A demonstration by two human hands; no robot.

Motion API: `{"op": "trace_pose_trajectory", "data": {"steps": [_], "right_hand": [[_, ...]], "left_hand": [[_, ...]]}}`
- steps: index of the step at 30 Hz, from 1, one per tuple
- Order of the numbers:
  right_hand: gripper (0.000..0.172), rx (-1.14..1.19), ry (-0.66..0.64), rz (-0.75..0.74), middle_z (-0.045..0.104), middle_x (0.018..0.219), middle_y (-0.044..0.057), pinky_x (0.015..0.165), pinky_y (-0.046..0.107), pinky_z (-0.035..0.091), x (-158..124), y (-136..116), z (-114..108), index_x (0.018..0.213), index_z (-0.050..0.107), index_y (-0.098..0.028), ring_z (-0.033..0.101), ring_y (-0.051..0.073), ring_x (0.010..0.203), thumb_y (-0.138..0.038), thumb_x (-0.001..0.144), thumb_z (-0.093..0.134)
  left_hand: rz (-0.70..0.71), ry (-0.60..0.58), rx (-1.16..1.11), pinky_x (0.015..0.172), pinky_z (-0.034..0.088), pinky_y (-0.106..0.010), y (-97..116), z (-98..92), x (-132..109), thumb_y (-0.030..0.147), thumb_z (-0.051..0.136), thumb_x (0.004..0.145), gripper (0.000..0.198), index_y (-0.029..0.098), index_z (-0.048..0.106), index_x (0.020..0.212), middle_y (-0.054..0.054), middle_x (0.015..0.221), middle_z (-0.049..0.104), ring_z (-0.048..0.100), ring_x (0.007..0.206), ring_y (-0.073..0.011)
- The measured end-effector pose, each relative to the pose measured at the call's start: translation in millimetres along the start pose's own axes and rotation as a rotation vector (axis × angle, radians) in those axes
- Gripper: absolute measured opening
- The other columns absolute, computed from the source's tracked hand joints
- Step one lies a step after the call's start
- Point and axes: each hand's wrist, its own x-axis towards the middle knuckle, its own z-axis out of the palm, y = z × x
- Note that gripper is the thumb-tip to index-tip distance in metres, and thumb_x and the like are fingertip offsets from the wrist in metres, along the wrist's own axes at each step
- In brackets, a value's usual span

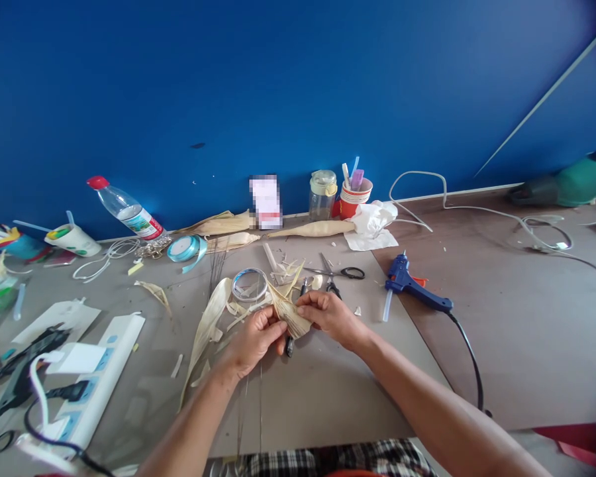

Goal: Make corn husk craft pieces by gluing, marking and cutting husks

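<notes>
Between my two hands a dry corn husk [291, 317] is stretched out, its pointed end toward the wall. My left hand [258, 338] pinches the husk's left edge between thumb and fingers. On the opposite edge, my right hand [332, 314] has its thumb and fingertips closed on the same husk. Under the husk lies a black-handled tool [289, 347], mostly covered. Just beyond my hands are a roll of clear tape [249, 285] and scissors [346, 272] with black handles. Another long husk [212, 318] rests left of my left hand.
To the right, a blue glue gun [417, 285] trails its cable toward me. A power strip [104, 377] with plugs fills the left side. Along the blue wall stand a tilted water bottle [132, 215], ribbon roll [183, 248], glass jar [322, 195] and red paper cup [355, 199].
</notes>
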Motion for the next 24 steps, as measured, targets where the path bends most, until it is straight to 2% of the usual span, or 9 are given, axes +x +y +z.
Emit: {"op": "trace_pose_trajectory", "data": {"steps": [5, 16, 19, 22, 24], "right_hand": [[0.018, -0.073, 0.018, -0.025, 0.051, 0.06, -0.004, 0.053, 0.023, 0.029, 2, -1, 0, 0.076, 0.062, -0.016, 0.039, 0.008, 0.054, -0.033, 0.07, 0.064], [0.019, -0.135, 0.043, -0.036, 0.06, 0.069, -0.001, 0.061, 0.025, 0.039, 6, 2, -2, 0.08, 0.062, -0.015, 0.051, 0.012, 0.062, -0.032, 0.07, 0.062], [0.018, -0.239, 0.052, -0.1, 0.063, 0.073, 0.001, 0.063, 0.026, 0.042, 6, 0, -8, 0.083, 0.063, -0.016, 0.055, 0.014, 0.067, -0.032, 0.074, 0.06], [0.019, -0.454, 0.21, -0.245, 0.065, 0.082, 0.005, 0.067, 0.029, 0.044, 6, -2, -25, 0.086, 0.065, -0.017, 0.057, 0.017, 0.072, -0.032, 0.081, 0.053], [0.022, -0.683, 0.42, -0.321, 0.065, 0.091, 0.009, 0.073, 0.031, 0.043, 7, -4, -41, 0.089, 0.066, -0.016, 0.058, 0.02, 0.077, -0.029, 0.083, 0.05]], "left_hand": [[-0.025, 0.01, -0.054, 0.05, 0.033, -0.021, 1, -1.5, 0, 0.031, 0.06, 0.08, 0.02, 0.012, 0.059, 0.087, -0.001, 0.071, 0.058, 0.046, 0.047, -0.0052], [-0.057, -0.002, -0.056, 0.05, 0.032, -0.021, 2, -2.4, 0, 0.031, 0.062, 0.078, 0.02, 0.012, 0.06, 0.082, -0.001, 0.071, 0.06, 0.046, 0.047, -0.0053], [-0.076, 0.026, -0.059, 0.049, 0.031, -0.021, 4, -2.6, 0, 0.031, 0.063, 0.077, 0.02, 0.012, 0.06, 0.08, -0.001, 0.07, 0.06, 0.045, 0.046, -0.005], [-0.077, 0.061, -0.054, 0.049, 0.032, -0.021, 6, -3.1, -1, 0.031, 0.063, 0.076, 0.02, 0.012, 0.06, 0.08, -0.002, 0.072, 0.062, 0.045, 0.045, -0.0046], [-0.072, 0.096, -0.048, 0.049, 0.033, -0.021, 7, -4.4, -1, 0.03, 0.063, 0.075, 0.018, 0.012, 0.06, 0.079, -0.002, 0.072, 0.063, 0.045, 0.044, -0.0046]]}}
